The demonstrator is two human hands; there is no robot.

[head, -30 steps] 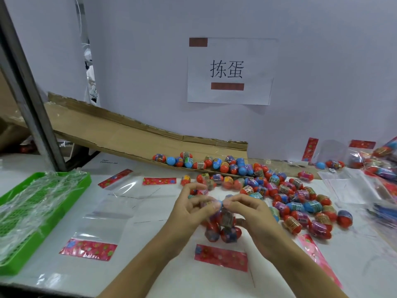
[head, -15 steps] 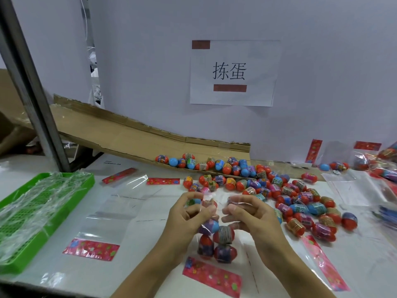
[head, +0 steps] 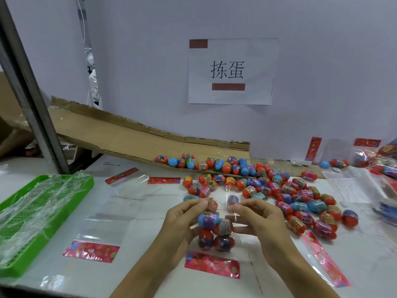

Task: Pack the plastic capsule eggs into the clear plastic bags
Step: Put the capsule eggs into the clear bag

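Paper sign (head: 231,70) taped to the grey wall reads "拣蛋" in black, with a brown strip of tape above and below the characters; no other writing is legible.

Head view: the left hand (head: 182,224) and right hand (head: 261,224) hold a clear plastic bag (head: 214,233) upright over the white desk (head: 150,274). Each grip is curled, thumb and fingertips pinching the bag's top edge at either side. Four capsule eggs (head: 223,227) sit stacked inside it, a blue-topped one uppermost, the others red with printed wrap bands too small to read. The bag's red flowered header strip (head: 212,266) lies at its lower end, on the desk.

Loose eggs (head: 285,194) in red, blue and purple lie heaped just behind and to the right of the hands, some resting on a cardboard ramp (head: 120,136). Empty bags (head: 103,229) with matching red strips lie flat to the left, near a green tray (head: 12,269) covered in crinkled film.
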